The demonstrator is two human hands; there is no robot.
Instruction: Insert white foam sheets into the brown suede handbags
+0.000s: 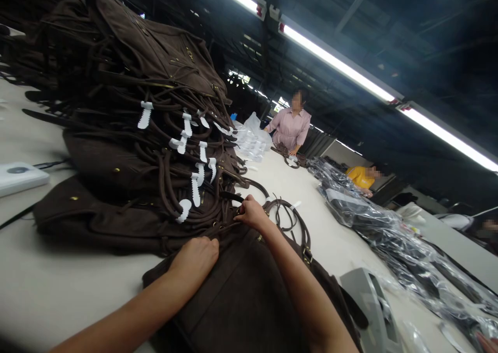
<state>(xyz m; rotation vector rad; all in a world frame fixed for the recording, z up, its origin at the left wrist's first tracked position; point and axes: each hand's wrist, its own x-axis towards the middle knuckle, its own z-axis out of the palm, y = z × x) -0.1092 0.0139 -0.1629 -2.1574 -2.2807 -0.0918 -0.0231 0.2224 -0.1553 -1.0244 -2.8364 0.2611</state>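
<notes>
- While both of my hands are on the same brown bag (241, 296), they're apart: left hand (196, 257) lower and closer to me, right hand (253, 213) reaching farther out.
- Bag's right in front of me on the worktop (85, 285), body spreading back toward me under my forearms, upper edge pointing away. The bottom runs out of view, so I can't really call its long axis.
- Right hand looks pinched shut on that upper edge, thumb against fingers. Can't tell if it's got a bit of the dark strap too.
- Left hand sits on the edge farther left, knuckles up. Fingertips are hidden, so no clue if it's gripping or just pressing.
- For the handles (305, 229), right is clearly the nearer hand. They loop just beyond it and off to its right, with the buckle (307, 255) on that side too.
- Big pile of bags (163, 52) rises ahead and to the left, lower ones close up against the edge I'm touching. Left hand's right beside them.
- Grey plastic thing (360, 290) stands off to the right of the bag.
</notes>
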